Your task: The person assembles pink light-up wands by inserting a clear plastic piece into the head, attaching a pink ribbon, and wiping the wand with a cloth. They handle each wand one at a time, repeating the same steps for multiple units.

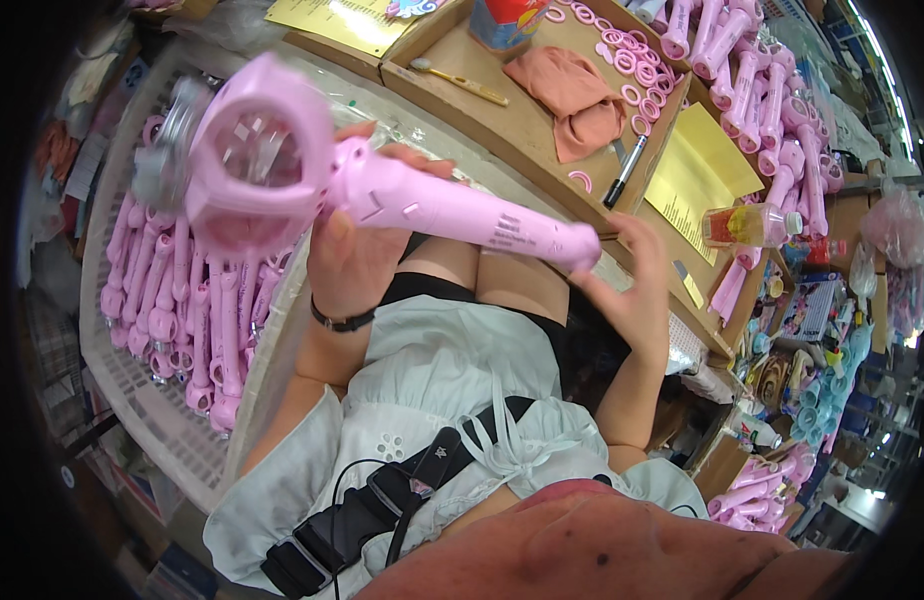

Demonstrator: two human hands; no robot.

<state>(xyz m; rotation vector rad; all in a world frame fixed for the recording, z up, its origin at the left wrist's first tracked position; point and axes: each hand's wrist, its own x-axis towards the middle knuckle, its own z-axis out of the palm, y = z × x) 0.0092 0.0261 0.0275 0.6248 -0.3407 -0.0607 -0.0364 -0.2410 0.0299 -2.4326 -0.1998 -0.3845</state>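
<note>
One head-worn fisheye looks steeply down, close over the lap.

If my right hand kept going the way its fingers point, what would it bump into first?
Probably the end of the pink fan handle: the right hand has its fingers right at it, pointing up and left. Depth is hard to judge here.

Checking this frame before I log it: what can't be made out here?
- Pink fan, head view: its ring end is motion-blurred; what sits inside is unclear.
- Left hand: fingers hidden behind the handle.
- Right hand: grip on the handle tip partly hidden.
- Pink parts in the crate: partly covered by the fan.
</note>
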